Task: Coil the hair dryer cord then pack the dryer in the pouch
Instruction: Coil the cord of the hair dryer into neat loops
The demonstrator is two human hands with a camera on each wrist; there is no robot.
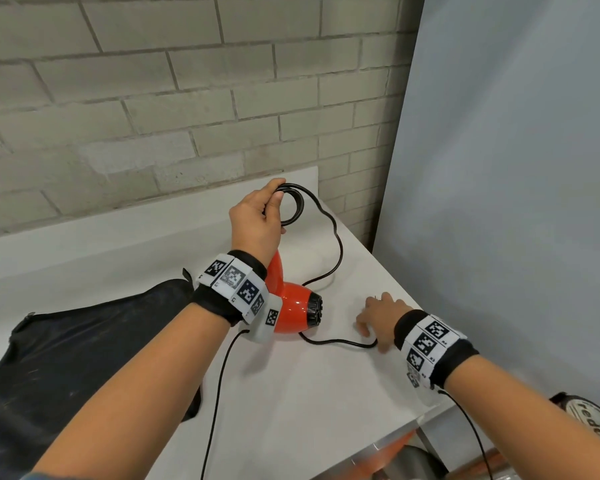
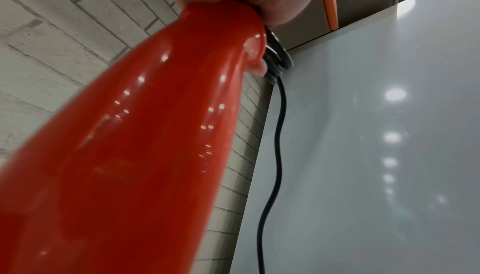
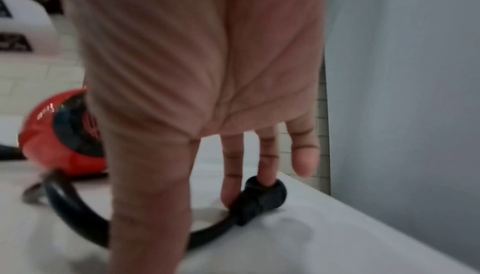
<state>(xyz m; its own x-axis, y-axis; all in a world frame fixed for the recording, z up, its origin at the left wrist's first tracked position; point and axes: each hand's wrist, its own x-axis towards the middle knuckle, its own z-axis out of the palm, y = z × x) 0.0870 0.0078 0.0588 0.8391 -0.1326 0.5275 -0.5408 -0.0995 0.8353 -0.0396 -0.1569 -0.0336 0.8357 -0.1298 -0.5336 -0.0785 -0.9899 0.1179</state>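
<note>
The red hair dryer lies on the white table, its black nozzle toward the right. My left hand grips the end of the dryer's handle together with a few small loops of the black cord; those loops show beside my fingers. From there the cord runs down the table, past the nozzle, to the plug. My right hand lies flat on the table with straight fingers touching the plug. The black pouch lies flat at the left, partly under my left forearm.
A brick wall backs the table and a grey panel stands close along its right side. The table's front-right edge drops off just past my right wrist. A round roll with lettering sits below that edge.
</note>
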